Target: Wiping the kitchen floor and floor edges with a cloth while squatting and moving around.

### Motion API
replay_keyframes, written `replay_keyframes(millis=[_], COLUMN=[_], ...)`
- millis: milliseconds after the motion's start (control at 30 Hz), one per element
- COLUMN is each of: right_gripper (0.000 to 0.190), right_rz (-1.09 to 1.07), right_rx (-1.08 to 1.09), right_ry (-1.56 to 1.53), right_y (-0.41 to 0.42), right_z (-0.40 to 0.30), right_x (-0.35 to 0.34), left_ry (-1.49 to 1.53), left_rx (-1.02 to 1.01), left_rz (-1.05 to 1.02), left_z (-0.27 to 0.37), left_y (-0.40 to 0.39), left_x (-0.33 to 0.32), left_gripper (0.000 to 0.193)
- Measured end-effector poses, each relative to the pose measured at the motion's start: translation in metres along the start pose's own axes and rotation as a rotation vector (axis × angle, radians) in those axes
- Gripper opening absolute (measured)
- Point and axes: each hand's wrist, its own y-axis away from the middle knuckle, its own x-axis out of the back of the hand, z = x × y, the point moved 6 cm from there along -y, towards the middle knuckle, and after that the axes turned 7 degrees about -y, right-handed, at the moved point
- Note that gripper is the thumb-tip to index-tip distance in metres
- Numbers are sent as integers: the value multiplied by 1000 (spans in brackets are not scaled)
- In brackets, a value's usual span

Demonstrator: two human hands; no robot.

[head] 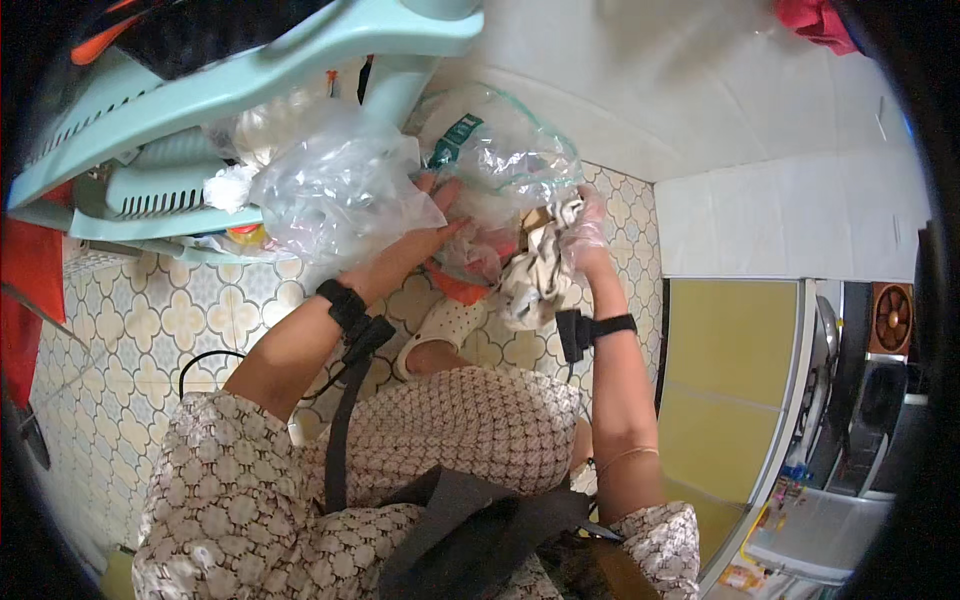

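My left hand (442, 206) reaches in among crumpled clear plastic bags, its fingers partly hidden by the film. My right hand (587, 229) is wrapped around the side of a bundle of striped, crumpled bags or cloth (536, 277), with clear film over part of the hand. Between the hands lies a clear bag with red contents (484, 251). Just beyond them stands a large clear bag with a green rim (517, 146). Another crumpled clear bag (345, 187) hangs beside my left forearm.
A light green plastic shelf rack (247, 86) with bags on its tiers stands at the upper left. White wall panels (780, 225) rise beyond and to the right. Yellow cabinet doors (720, 360) and a stove are at the right. My shoe (450, 330) rests on the patterned floor (202, 307).
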Motion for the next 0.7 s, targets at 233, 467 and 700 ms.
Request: replay_keyframes(millis=[233, 467, 700], right_gripper=[38, 15, 18], right_rz=[-62, -23, 118], right_rx=[-500, -804, -973], right_ry=[-152, -693, -1010], right_y=[19, 36, 54], right_z=[46, 48, 74], right_x=[8, 8, 24], left_ry=[-197, -317, -252], left_rx=[-64, 51, 17], left_rz=[36, -81, -8], left_z=[15, 8, 21], left_y=[-5, -5, -4], left_x=[16, 7, 13], left_gripper=[46, 47, 47])
